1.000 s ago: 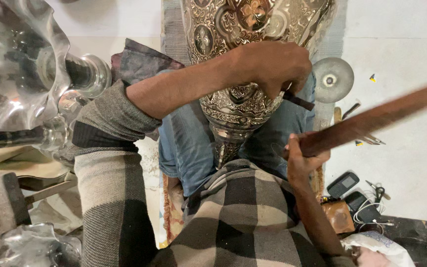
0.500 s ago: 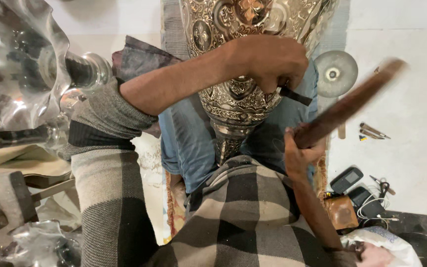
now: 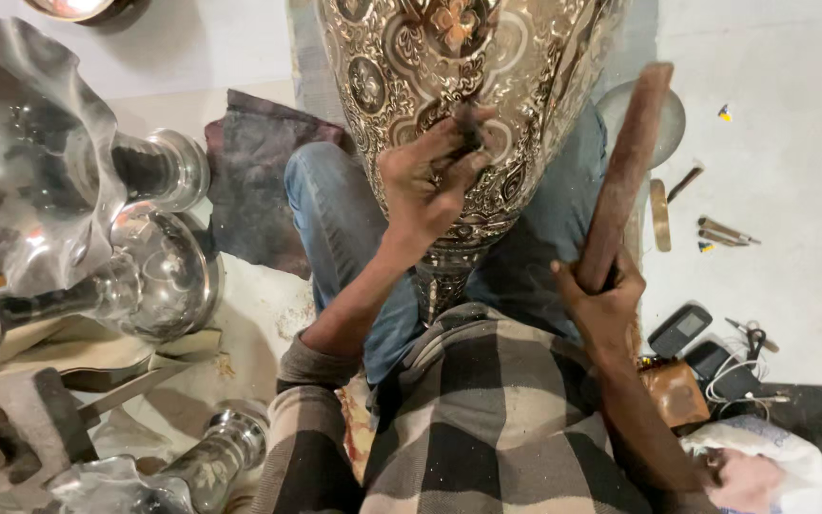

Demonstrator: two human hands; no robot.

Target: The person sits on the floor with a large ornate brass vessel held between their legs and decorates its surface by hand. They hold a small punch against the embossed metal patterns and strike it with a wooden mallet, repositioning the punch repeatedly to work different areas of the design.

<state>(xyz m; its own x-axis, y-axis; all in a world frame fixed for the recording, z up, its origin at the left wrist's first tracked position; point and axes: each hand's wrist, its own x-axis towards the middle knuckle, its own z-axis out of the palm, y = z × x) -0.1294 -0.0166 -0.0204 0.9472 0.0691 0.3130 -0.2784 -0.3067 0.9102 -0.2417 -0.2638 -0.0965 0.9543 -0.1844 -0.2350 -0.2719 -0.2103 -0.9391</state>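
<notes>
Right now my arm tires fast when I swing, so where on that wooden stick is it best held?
Probably at the lower end of the wooden stick, where the right hand wraps it from the side. It stands nearly upright, long and plain, so a low grip leaves the top free to reach the small punch the left hand pins against the engraved metal vase.

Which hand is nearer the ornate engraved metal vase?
Left. The left hand rests against the ornate engraved metal vase, pressing a small dark punch tool to its surface. The right hand is off to the vase's side, gripping a long wooden stick, not touching it.
</notes>
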